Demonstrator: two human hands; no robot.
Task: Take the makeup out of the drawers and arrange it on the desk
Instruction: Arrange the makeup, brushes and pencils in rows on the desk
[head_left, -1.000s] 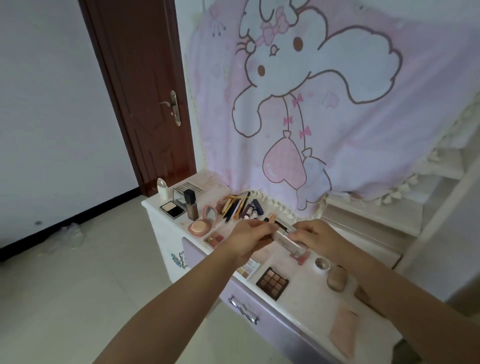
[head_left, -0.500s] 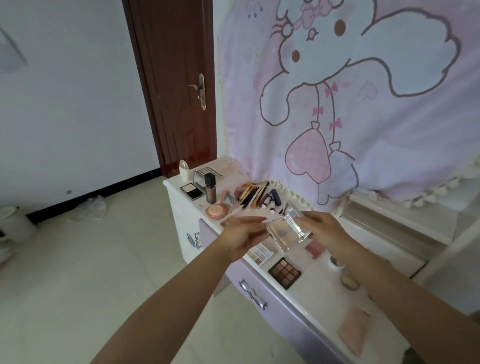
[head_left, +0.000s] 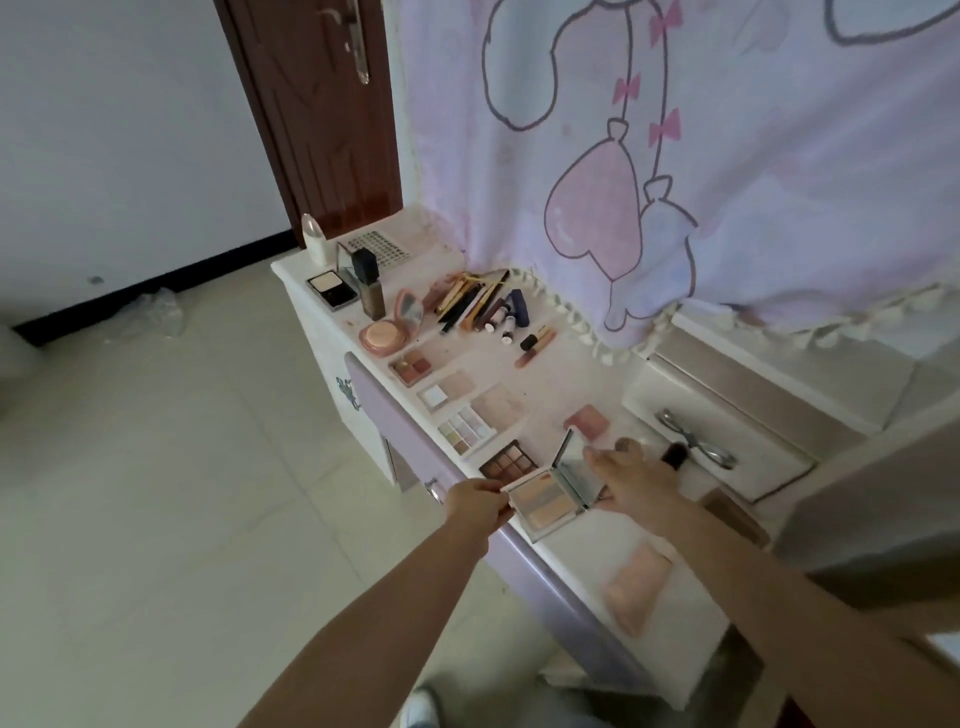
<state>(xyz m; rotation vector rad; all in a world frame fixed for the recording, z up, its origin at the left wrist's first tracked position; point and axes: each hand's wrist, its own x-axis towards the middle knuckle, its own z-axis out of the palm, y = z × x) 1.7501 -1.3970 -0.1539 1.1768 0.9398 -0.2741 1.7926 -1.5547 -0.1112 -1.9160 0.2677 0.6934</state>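
Two hands are being used on one open compact palette (head_left: 545, 501), just below the middle of the frame. Its near corner is being pinched by the left hand (head_left: 478, 503), and its mirrored lid (head_left: 576, 467), standing upright, is being held by the curled fingers of the right hand (head_left: 631, 480). The palette is being kept just above the front edge of the white desk (head_left: 597, 551). More makeup is lying on the desk toward the upper left: a dark eyeshadow palette (head_left: 508, 462) just beside the compact, a round pink compact (head_left: 387, 332), and a bundle of pencils (head_left: 467, 299).
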